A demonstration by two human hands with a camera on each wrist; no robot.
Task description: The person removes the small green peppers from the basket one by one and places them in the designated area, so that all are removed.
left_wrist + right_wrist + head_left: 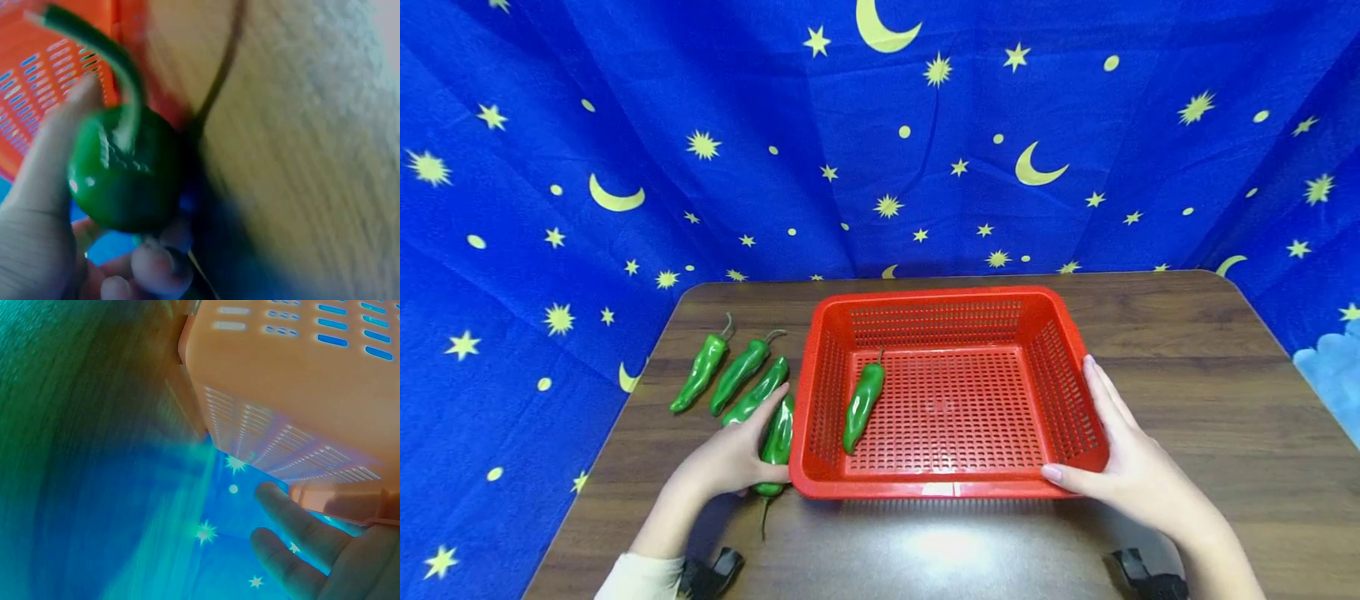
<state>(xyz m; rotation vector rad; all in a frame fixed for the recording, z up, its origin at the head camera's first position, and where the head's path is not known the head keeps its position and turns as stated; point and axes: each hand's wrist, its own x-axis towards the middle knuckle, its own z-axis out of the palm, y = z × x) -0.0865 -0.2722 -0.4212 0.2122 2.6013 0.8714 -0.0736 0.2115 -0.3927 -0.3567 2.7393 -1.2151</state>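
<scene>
My left hand is at the red basket's left side, thumb over a green pepper and reaching the basket's front left corner. In the left wrist view the glossy green pepper lies between thumb and curled fingertips, its stem toward the camera. The red plastic basket has slotted walls and a mesh bottom. Inside, near its left wall, lies another green pepper. My right hand rests at the basket's front right corner, thumb on the front rim, straight fingers along the right side.
To the left of the basket, several more green peppers lie slanted on the brown wooden table. A blue cloth with yellow moons and stars hangs behind the table. Black straps are at both wrists.
</scene>
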